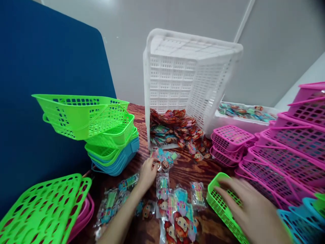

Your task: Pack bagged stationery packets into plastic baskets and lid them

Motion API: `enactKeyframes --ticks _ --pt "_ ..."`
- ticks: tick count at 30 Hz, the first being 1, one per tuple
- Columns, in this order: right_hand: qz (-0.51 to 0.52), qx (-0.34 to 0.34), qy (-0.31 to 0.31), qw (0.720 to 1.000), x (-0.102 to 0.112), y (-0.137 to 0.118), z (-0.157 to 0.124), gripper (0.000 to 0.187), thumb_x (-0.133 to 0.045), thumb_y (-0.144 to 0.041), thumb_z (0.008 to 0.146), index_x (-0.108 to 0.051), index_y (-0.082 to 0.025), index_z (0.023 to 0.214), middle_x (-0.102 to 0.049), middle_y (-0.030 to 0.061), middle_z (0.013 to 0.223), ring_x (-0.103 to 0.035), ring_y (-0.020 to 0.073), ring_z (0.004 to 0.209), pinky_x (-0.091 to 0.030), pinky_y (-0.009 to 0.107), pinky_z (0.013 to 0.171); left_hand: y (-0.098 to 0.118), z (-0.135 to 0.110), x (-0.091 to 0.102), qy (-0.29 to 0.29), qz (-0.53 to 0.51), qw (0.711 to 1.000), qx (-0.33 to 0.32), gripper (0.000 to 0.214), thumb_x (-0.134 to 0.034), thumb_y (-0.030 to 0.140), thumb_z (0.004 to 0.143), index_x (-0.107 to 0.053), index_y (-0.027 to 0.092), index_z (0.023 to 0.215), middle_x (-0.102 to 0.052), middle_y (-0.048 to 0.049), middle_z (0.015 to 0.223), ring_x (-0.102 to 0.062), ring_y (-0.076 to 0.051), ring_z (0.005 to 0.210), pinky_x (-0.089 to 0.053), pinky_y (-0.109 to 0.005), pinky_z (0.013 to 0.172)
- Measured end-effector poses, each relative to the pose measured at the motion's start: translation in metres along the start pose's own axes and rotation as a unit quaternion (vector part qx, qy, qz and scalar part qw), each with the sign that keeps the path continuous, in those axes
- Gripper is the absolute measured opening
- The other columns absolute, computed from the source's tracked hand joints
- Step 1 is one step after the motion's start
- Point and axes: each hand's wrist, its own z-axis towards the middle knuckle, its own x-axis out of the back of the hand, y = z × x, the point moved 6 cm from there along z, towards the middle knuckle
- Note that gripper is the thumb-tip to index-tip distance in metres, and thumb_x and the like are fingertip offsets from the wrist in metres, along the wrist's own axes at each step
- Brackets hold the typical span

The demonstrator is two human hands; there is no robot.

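Observation:
My left hand (pixel 148 174) reaches forward with its fingers closed in a pinch at a clear plastic packet (pixel 165 164) in a small pile before the white crate. My right hand (pixel 246 200), somewhat blurred, is over a small green basket (pixel 223 213), its fingers apart and curved at the basket's opening. Whether they touch the rim I cannot tell. Between my hands lie flat packets with coloured sticks (pixel 163 186) and packets with red-haired cartoon figures (pixel 181 224). One more stick packet (pixel 198 195) lies beside the green basket.
A white crate (pixel 194 35) lies on its side, packets spilling from it. Green baskets (pixel 81 115) are stacked at left, above blue ones (pixel 127 159). Pink baskets (pixel 286 156) pile up at right. A white foam box (pixel 236 120) of packets stands behind them.

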Motion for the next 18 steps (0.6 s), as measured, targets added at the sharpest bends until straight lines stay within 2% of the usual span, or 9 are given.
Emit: enactKeyframes --ticks 2,4,5,7,9,11,13,16,18 --pt "0.074 0.045 -0.053 0.995 -0.044 -0.054 0.077 0.039 -0.057 -0.042 0.09 -0.061 -0.024 0.124 -0.067 0.0099 0.118 -0.061 0.0281 0.108 -0.047 0.041 0.092 -0.019 -0.023 -0.007 0.012 0.005 1.0 0.004 0.02 -0.048 0.018 0.087 -0.065 0.019 0.098 -0.069 -0.0089 0.1 -0.064 -0.026 0.099 -0.051 -0.042 0.09" --pt "0.106 0.079 -0.108 0.985 -0.105 -0.093 0.148 0.065 -0.066 -0.034 0.084 -0.044 -0.017 0.144 -0.059 0.0137 0.132 -0.053 0.0294 0.121 -0.044 0.043 0.101 -0.034 -0.049 -0.009 0.035 0.01 0.999 0.006 0.027 -0.044 0.02 0.091 -0.062 0.018 0.111 -0.066 -0.0118 0.112 -0.062 -0.027 0.109 -0.049 -0.047 0.095" --pt "0.107 0.084 -0.119 0.983 -0.135 -0.105 0.178 0.076 -0.069 -0.029 0.081 -0.036 -0.013 0.148 -0.052 0.0163 0.14 -0.047 0.0304 0.128 -0.04 0.043 0.105 -0.042 -0.061 -0.008 0.052 0.015 0.999 0.007 0.03 -0.042 0.022 0.093 -0.059 0.018 0.118 -0.064 -0.013 0.118 -0.059 -0.028 0.114 -0.048 -0.049 0.098" --pt "0.087 0.06 -0.108 0.989 -0.187 -0.112 0.229 0.087 -0.071 -0.02 0.077 -0.027 -0.008 0.151 -0.037 0.0203 0.152 -0.034 0.0324 0.138 -0.034 0.044 0.111 -0.054 -0.078 -0.007 0.105 0.045 0.993 -0.002 0.033 -0.041 0.024 0.096 -0.056 0.018 0.125 -0.062 -0.0139 0.123 -0.059 -0.028 0.116 -0.049 -0.05 0.098" --pt "0.071 0.027 -0.084 0.994 -0.222 -0.108 0.266 0.087 -0.07 -0.015 0.076 -0.026 -0.007 0.15 -0.031 0.0222 0.155 -0.028 0.0348 0.14 -0.031 0.049 0.112 -0.064 -0.087 -0.009 0.13 0.078 0.988 -0.021 0.035 -0.043 0.024 0.096 -0.054 0.018 0.129 -0.061 -0.0143 0.126 -0.058 -0.028 0.118 -0.051 -0.049 0.097" --pt "0.065 0.014 -0.068 0.996 -0.242 -0.104 0.292 0.08 -0.069 -0.015 0.076 -0.032 -0.005 0.146 -0.031 0.0241 0.154 -0.028 0.0371 0.139 -0.031 0.052 0.111 -0.068 -0.089 -0.017 0.121 0.104 0.986 -0.057 0.036 -0.046 0.022 0.094 -0.055 0.019 0.129 -0.06 -0.0137 0.129 -0.059 -0.028 0.119 -0.053 -0.046 0.096" --pt "0.062 0.015 -0.051 0.997 -0.25 -0.103 0.314 0.078 -0.069 -0.016 0.076 -0.034 -0.005 0.145 -0.031 0.0242 0.153 -0.026 0.0373 0.139 -0.028 0.052 0.112 -0.071 -0.089 -0.025 0.118 0.122 0.982 -0.086 0.035 -0.046 0.019 0.093 -0.057 0.021 0.127 -0.062 -0.0124 0.128 -0.06 -0.028 0.118 -0.055 -0.044 0.094" --pt "0.058 0.047 -0.02 0.997 -0.255 -0.113 0.347 0.09 -0.069 -0.015 0.075 -0.021 -0.008 0.152 -0.019 0.0205 0.159 -0.014 0.0363 0.144 -0.02 0.052 0.115 -0.081 -0.09 -0.033 0.149 0.139 0.975 -0.089 0.037 -0.045 0.018 0.092 -0.058 0.024 0.127 -0.066 -0.0105 0.123 -0.064 -0.028 0.112 -0.056 -0.044 0.091" --pt "0.067 0.072 -0.029 0.995 -0.262 -0.121 0.368 0.095 -0.066 -0.012 0.077 -0.012 -0.012 0.155 -0.013 0.0172 0.162 -0.012 0.0347 0.146 -0.021 0.05 0.115 -0.09 -0.091 -0.038 0.165 0.146 0.972 -0.081 0.04 -0.046 0.019 0.091 -0.06 0.029 0.127 -0.069 -0.009 0.117 -0.067 -0.028 0.106 -0.058 -0.043 0.088"
